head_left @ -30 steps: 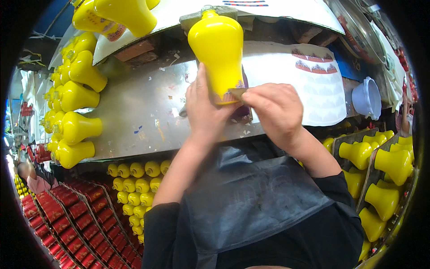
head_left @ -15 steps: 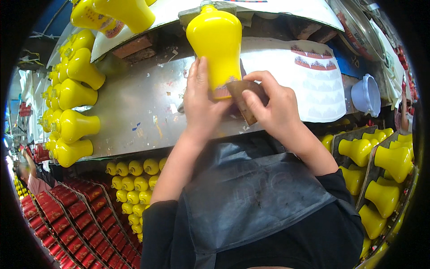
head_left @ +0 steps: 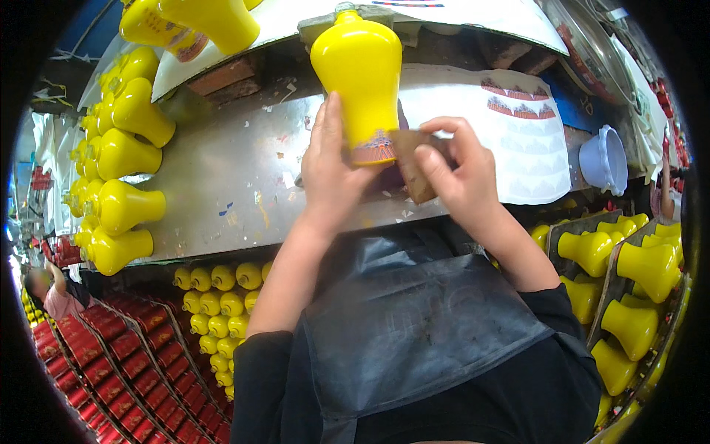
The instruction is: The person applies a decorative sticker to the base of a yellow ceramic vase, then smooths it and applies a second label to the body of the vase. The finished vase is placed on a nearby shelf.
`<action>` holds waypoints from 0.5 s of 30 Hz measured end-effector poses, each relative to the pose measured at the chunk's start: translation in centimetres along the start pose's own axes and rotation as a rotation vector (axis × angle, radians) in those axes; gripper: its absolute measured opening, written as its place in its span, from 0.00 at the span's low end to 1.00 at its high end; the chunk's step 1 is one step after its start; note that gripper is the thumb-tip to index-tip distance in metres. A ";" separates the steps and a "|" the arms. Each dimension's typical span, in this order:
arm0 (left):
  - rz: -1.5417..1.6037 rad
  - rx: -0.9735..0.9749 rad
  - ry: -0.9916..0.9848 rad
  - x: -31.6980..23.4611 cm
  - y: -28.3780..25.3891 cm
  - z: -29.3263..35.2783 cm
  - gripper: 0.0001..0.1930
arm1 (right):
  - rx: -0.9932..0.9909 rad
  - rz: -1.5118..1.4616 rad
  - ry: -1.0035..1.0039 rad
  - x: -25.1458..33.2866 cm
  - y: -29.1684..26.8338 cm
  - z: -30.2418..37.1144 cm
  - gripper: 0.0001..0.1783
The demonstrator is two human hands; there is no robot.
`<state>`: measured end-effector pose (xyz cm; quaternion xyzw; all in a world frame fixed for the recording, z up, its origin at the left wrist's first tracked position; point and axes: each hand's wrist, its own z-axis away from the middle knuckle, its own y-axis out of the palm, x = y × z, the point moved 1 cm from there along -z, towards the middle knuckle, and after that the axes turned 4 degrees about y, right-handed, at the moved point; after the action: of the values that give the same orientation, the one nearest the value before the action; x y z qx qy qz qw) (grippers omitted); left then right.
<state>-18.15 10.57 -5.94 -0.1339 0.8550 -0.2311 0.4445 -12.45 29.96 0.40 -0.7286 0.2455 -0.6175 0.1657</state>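
Observation:
A glossy yellow bottle lies on the work table, its neck away from me and propped on a grey block. My left hand is closed on the bottle's lower left side. Near its base, the bottle carries a printed red and purple band. In my right hand is a thin, flat brown scraper piece, gripped between thumb and fingers. The scraper's edge is by the right end of the band; whether it touches the bottle I cannot tell.
A sheet of printed transfers lies to the right, near a pale lilac bucket. Yellow bottles line the table's left end. More yellow bottles fill racks at right; red cylinders are stacked lower left, near another person.
My right hand and the scraper have slid rightward across the band, uncovering more of the print. The left hand stays on the bottle.

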 end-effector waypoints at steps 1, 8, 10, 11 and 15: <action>0.006 0.015 -0.008 0.2 0.0 0.1 0.58 | 0.024 -0.022 -0.157 0.2 -0.2 0.0 0.15; 0.015 0.070 0.010 0.8 -0.4 0.0 0.58 | -0.007 0.293 -0.305 -0.3 -1.7 -2.4 0.16; 0.032 0.098 -0.013 0.7 -0.6 -0.1 0.57 | 0.056 0.336 -0.418 -0.5 -1.8 -2.9 0.17; 0.054 0.107 -0.028 0.7 -0.7 -0.1 0.56 | 0.066 0.356 -0.460 -0.6 -1.9 -3.0 0.17; 0.151 0.140 -0.107 0.8 -1.0 -0.3 0.54 | -0.048 0.511 -0.392 -0.6 -1.6 -3.7 0.17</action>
<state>-18.85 9.48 -5.80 -0.0498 0.8195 -0.2487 0.5138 -15.94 31.84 1.48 -0.7521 0.3983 -0.3981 0.3424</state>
